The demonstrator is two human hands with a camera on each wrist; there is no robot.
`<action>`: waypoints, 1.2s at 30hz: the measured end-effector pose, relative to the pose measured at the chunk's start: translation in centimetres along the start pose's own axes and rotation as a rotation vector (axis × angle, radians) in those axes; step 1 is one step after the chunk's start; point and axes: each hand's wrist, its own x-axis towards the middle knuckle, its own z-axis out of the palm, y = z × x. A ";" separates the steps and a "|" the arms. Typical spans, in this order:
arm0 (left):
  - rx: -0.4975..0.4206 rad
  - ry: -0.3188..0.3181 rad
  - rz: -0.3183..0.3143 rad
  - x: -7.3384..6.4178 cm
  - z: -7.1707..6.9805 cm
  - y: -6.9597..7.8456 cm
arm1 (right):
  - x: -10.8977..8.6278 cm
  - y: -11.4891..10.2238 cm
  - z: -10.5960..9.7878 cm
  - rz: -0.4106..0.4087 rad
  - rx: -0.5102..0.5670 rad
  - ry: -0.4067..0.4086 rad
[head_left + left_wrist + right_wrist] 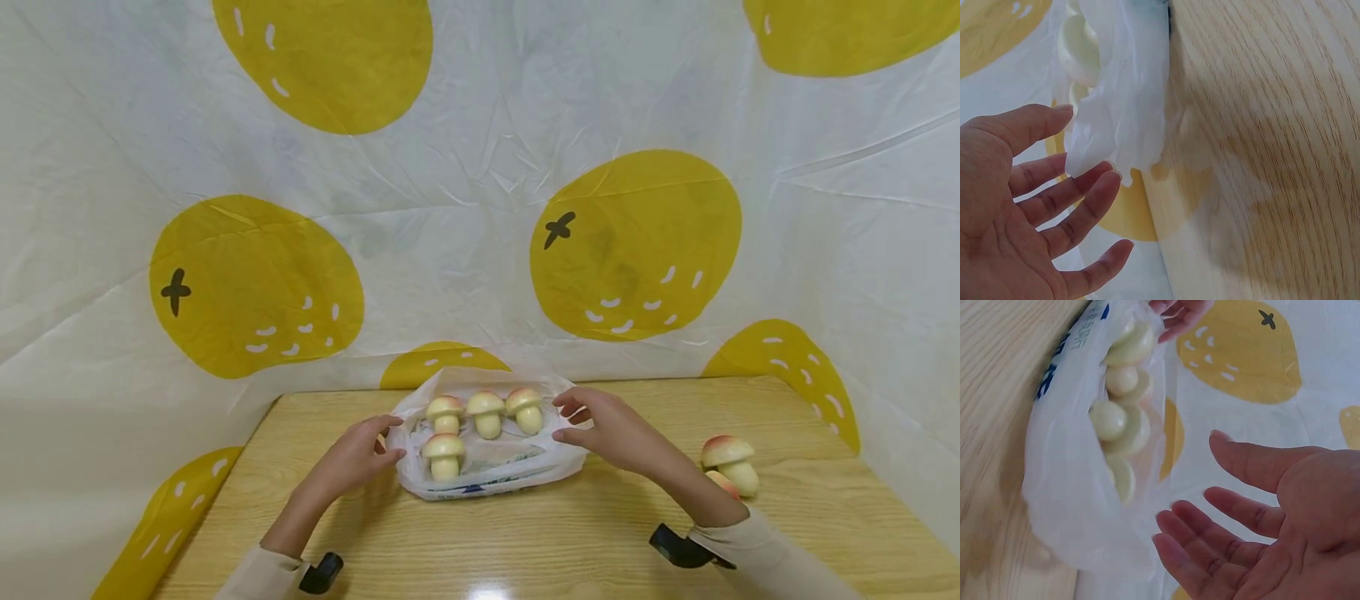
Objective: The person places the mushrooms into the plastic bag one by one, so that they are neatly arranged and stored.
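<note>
A white translucent plastic bag (pixel 495 487) lies spread on the table with its mouth wide. Several toy mushrooms (pixel 486 414), cream with reddish caps, sit inside it. At the bag's left end is my left hand (pixel 358 454), fingers loosely bent and thumb apart from them; in the left wrist view its fingertips (pixel 1110 178) reach the bag's edge. Beside the right end my right hand (pixel 611 429) has its fingers spread and relaxed, with nothing held. The right wrist view shows this hand (pixel 1260 531) a little away from the bag (pixel 1066 487).
Two more mushrooms (pixel 727 452) stand on the wooden table (pixel 525 542) at the right, one partly hidden by my right forearm. A white cloth (pixel 450 250) with yellow fruit prints hangs behind and at the sides. Each wrist wears a black camera mount (pixel 322 573).
</note>
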 end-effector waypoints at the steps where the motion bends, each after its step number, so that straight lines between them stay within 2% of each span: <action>1: 0.000 -0.001 -0.002 0.0 0.0 0.0 | -0.3 0.3 -0.3 0.004 -0.006 0.001; 8: 0.001 -0.004 -0.006 0.2 0.1 0.0 | -2.2 2.0 -1.9 0.033 -0.043 0.016; 14: 0.003 -0.007 -0.003 0.1 0.0 0.0 | -3.4 3.2 -2.8 0.024 -0.100 0.022; 24: -0.002 -0.005 0.000 0.0 0.2 -0.2 | -5.8 5.3 -4.3 0.071 -0.166 0.068; 36: 0.001 -0.011 -0.003 0.0 0.2 -0.3 | -8.5 7.3 -5.7 0.169 -0.247 0.060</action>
